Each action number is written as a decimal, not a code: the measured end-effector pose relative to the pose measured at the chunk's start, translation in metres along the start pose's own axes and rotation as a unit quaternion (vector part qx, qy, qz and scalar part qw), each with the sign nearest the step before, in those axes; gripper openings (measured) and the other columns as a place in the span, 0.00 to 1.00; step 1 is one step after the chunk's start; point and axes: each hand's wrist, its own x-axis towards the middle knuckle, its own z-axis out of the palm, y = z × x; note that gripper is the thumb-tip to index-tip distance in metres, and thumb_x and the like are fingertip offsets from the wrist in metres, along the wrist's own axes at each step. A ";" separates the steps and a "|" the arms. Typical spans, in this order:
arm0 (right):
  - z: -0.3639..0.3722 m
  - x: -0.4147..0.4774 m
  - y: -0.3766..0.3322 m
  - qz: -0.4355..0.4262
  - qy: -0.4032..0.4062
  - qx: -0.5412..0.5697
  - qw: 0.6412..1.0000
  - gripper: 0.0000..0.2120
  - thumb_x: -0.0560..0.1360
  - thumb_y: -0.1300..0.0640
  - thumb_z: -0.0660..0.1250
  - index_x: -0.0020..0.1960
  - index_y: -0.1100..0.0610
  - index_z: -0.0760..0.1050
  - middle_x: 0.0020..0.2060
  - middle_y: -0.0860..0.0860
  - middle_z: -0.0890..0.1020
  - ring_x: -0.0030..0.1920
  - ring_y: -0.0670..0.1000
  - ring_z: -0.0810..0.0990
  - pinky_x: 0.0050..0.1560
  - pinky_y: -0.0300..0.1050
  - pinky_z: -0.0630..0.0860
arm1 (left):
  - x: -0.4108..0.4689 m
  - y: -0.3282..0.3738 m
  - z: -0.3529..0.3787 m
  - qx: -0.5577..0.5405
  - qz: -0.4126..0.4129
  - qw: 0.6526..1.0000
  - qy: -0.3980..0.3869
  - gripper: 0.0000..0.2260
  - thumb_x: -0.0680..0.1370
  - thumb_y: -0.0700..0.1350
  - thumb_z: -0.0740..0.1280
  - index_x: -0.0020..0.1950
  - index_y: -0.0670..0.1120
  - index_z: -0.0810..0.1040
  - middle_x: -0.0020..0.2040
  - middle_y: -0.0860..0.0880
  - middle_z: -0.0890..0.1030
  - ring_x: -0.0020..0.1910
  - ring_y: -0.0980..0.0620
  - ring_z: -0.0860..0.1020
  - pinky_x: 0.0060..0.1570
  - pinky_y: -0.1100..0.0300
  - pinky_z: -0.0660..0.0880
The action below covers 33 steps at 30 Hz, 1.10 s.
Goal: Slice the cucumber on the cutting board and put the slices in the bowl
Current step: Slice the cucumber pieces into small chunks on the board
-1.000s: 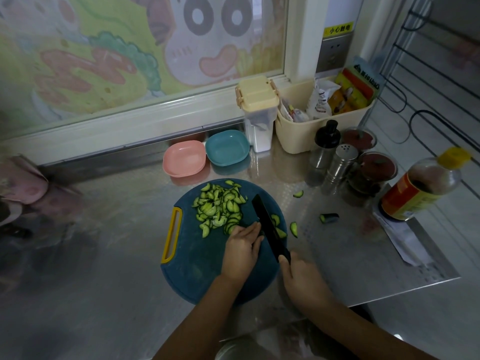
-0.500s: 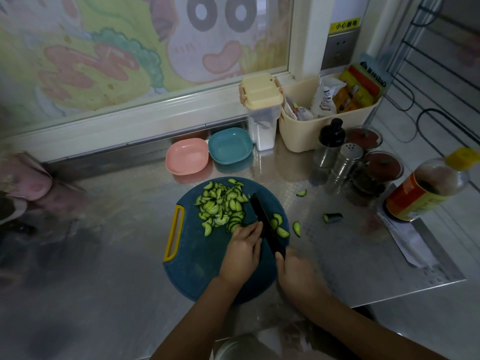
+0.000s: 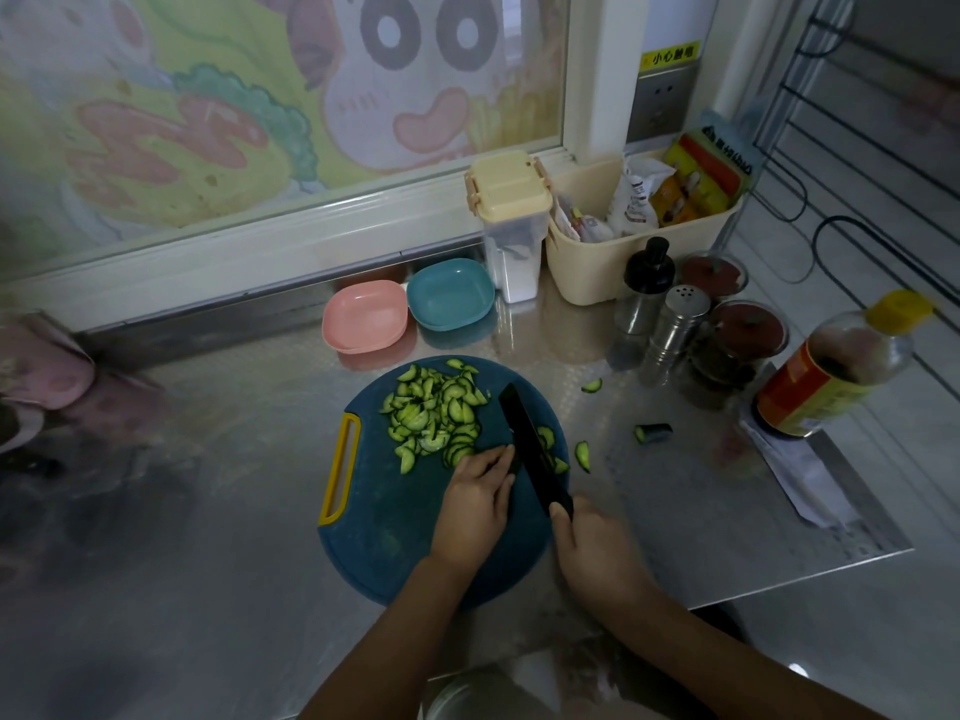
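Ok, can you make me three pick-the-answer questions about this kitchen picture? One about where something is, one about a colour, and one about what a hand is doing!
1. Where is the pile of cucumber slices? A in a pot; B on the cutting board; C on a plate.
2. What colour is the board's handle? A red; B white; C yellow.
3. What is the right hand doing? A gripping the knife; B lying flat on the counter; C lifting a cup.
Answers: 1 B, the green pile lies on the blue board. 2 C, the loop at its left edge is yellow. 3 A, it wraps round the black knife's grip.
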 end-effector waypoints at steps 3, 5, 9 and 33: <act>-0.001 -0.001 -0.001 -0.008 -0.001 0.008 1.000 0.16 0.82 0.52 0.49 0.55 0.61 0.71 0.40 0.51 0.74 0.39 0.48 0.71 0.33 0.40 0.61 | 0.000 0.000 0.000 0.007 0.001 1.000 -0.003 0.14 0.74 0.39 0.65 0.59 0.37 0.79 0.52 0.43 0.81 0.51 0.52 0.71 0.54 0.66 0.68; -0.001 -0.001 -0.002 -0.005 -0.003 0.007 1.000 0.16 0.82 0.52 0.49 0.56 0.62 0.70 0.42 0.52 0.76 0.39 0.48 0.71 0.33 0.39 0.61 | 0.000 -0.001 0.001 0.013 0.006 1.000 -0.003 0.14 0.75 0.40 0.65 0.58 0.37 0.79 0.52 0.43 0.82 0.50 0.52 0.72 0.53 0.65 0.69; 0.000 -0.002 -0.001 -0.004 0.001 0.014 1.000 0.16 0.82 0.52 0.49 0.56 0.61 0.71 0.45 0.55 0.79 0.41 0.51 0.76 0.32 0.38 0.61 | -0.001 -0.001 0.002 0.024 0.015 1.000 -0.006 0.17 0.77 0.44 0.58 0.58 0.38 0.79 0.53 0.43 0.82 0.49 0.52 0.72 0.51 0.64 0.70; 0.015 0.004 0.004 -0.028 0.026 -0.049 0.998 0.16 0.82 0.50 0.49 0.54 0.59 0.70 0.45 0.55 0.79 0.42 0.51 0.77 0.39 0.40 0.64 | -0.002 -0.005 0.005 -0.001 0.010 1.000 0.026 0.13 0.72 0.38 0.68 0.56 0.39 0.81 0.49 0.43 0.81 0.49 0.53 0.74 0.49 0.63 0.74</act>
